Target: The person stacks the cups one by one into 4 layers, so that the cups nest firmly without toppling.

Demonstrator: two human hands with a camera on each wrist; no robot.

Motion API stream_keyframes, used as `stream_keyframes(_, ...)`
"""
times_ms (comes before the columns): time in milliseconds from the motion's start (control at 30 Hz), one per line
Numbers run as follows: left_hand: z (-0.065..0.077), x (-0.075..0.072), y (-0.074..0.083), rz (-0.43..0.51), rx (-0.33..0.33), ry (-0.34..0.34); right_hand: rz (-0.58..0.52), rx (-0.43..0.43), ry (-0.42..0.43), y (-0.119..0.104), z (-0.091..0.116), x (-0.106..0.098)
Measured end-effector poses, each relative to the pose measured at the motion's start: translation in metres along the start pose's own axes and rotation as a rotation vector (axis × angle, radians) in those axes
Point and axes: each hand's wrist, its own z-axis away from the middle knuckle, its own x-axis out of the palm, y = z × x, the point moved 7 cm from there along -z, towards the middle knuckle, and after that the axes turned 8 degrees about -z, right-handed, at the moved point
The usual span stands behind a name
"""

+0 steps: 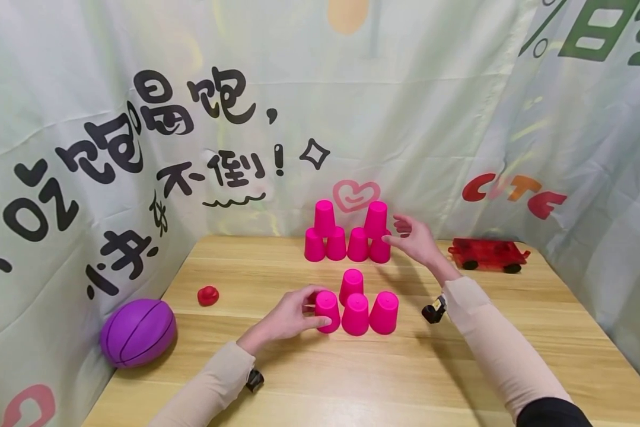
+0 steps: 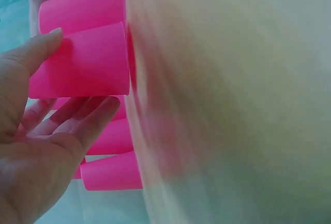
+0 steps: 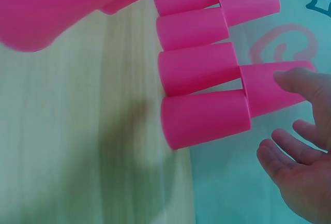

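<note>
Upside-down pink cups stand in two groups. At the back, several form a row with two more on top, an upper left cup (image 1: 324,219) and an upper right cup (image 1: 375,220). My right hand (image 1: 417,238) is beside that upper right cup, its thumb by the cup's side and its fingers spread away, as the right wrist view shows. Nearer me are three cups in a row, with a single cup (image 1: 351,287) behind them. My left hand (image 1: 290,315) holds the leftmost front cup (image 2: 88,63) between thumb and fingers; its rim appears to be at the tabletop.
On the left of the wooden table (image 1: 320,379) lie a purple ball (image 1: 139,333) and a small red object (image 1: 208,296). A red toy car base (image 1: 489,255) with black wheels sits at the back right. Printed cloth (image 1: 426,118) hangs behind and along the sides.
</note>
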Motion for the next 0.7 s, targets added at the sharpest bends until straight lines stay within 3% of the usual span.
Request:
stream_keyframes(300,-0.014,-0.024,0.015,-0.077,0.041,0.117,0.007,-0.017,-0.010,0.012,0.026,-0.004)
stream_keyframes(533,-0.035,-0.045,0.026,-0.086,0.046,0.233,0.027,-0.035,-0.012,0.016,0.048,-0.003)
stream_keyframes(700,-0.052,-0.053,0.039,-0.140,0.071,0.298,0.029,-0.042,-0.025,0.018,0.062,0.001)
